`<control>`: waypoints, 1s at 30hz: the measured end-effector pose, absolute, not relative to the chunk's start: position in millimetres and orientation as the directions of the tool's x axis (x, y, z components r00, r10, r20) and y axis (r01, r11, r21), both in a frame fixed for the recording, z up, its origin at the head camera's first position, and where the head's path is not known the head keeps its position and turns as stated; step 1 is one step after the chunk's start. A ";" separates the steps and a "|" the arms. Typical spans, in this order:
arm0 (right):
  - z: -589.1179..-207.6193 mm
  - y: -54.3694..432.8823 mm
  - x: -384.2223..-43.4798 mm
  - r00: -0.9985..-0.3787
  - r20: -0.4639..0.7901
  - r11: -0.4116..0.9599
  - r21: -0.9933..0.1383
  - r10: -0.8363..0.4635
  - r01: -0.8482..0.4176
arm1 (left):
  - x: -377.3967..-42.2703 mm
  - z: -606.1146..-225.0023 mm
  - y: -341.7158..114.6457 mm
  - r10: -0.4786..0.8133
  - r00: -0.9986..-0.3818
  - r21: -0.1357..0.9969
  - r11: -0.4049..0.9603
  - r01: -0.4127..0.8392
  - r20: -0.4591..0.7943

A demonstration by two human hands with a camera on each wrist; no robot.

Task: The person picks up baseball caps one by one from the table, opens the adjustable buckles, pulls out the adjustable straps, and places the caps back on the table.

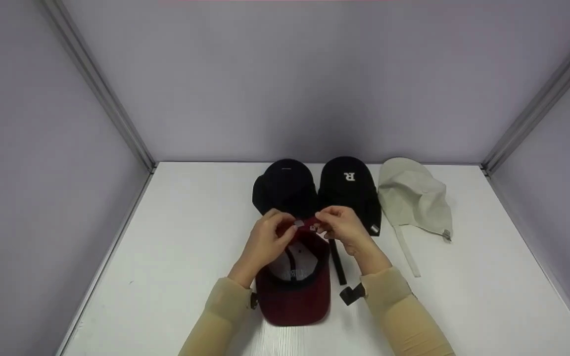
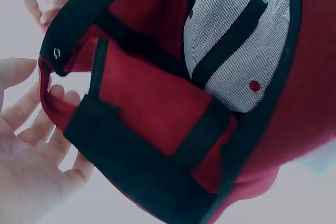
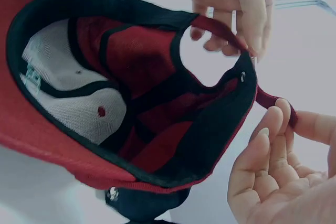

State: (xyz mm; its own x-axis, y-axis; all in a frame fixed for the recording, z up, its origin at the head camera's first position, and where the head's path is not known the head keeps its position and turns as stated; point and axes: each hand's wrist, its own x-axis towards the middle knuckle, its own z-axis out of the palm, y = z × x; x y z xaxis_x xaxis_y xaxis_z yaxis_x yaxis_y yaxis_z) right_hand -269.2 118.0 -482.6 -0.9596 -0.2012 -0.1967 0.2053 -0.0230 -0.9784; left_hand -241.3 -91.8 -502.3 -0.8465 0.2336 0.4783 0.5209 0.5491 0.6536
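Observation:
A red baseball cap lies with its hollow upward and its brim toward me. Dark tape and pale mesh line its inside. My left hand pinches the back strap at its metal buckle. In the right wrist view, the narrow free end of the strap runs out past the buckle. There, my right hand pinches this end between thumb and fingertips. The strap arches over an opening in the back of the cap, seen in the left wrist view beside my left hand.
Behind the red cap lie a plain black cap and a black cap with a white R. A cream cap lies to their right, its strap trailing forward. A dark strap extends beside the red cap. Panels enclose the white table.

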 end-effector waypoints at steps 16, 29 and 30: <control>-467.9 102.2 -260.6 -0.955 -0.151 -0.028 -0.986 -0.254 0.163 | -240.5 -504.7 -71.0 0.216 -0.683 0.314 0.764 0.564 0.698; -483.5 111.8 -264.2 -0.958 -0.082 0.089 -0.994 -0.276 0.060 | -238.8 -504.9 -71.6 0.134 -0.763 0.497 0.686 0.532 0.632; -485.4 112.6 -264.5 -0.962 -0.068 0.109 -0.993 -0.265 0.040 | -238.5 -504.6 -72.1 0.125 -0.772 0.519 0.672 0.528 0.623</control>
